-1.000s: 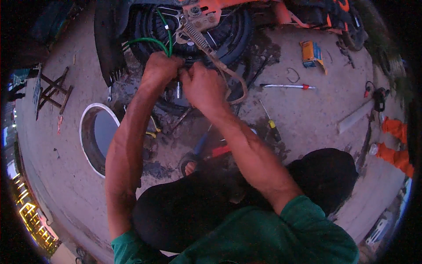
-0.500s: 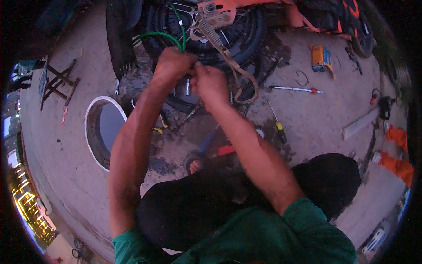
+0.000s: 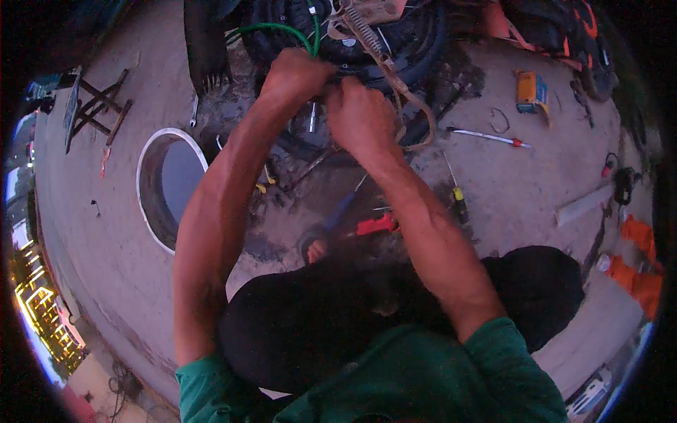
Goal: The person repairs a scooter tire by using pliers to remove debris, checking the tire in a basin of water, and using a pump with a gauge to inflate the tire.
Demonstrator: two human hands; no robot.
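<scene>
Both my hands are at the near side of a black tyre on a wheel (image 3: 430, 53). My left hand (image 3: 296, 76) is closed, and a looped green cord (image 3: 271, 27) runs into its top, pinched there. Close beside it, my right hand (image 3: 363, 116) has its fingers curled in toward the left fingertips; whatever they grip is hidden. Just below the hands lies a shiny metal socket-like piece (image 3: 312, 118). A rusty spring (image 3: 363, 32) and a bent brown metal bar (image 3: 412, 99) stand at the right of the hands.
Left on the ground is a round basin of water (image 3: 141, 185). Scattered about are a wrench (image 3: 194, 111), a red-handled rod (image 3: 486, 137), a yellow-and-black screwdriver (image 3: 459, 201), a red-handled tool (image 3: 375, 225) and a blue-and-yellow box (image 3: 530, 92). A folding stool (image 3: 101, 109) stands far left.
The view has shifted, so the wheel and tools sit differently in the picture. My hands stay together by the tyre; the right fingers have turned and curled more. The green cord remains at my left hand.
</scene>
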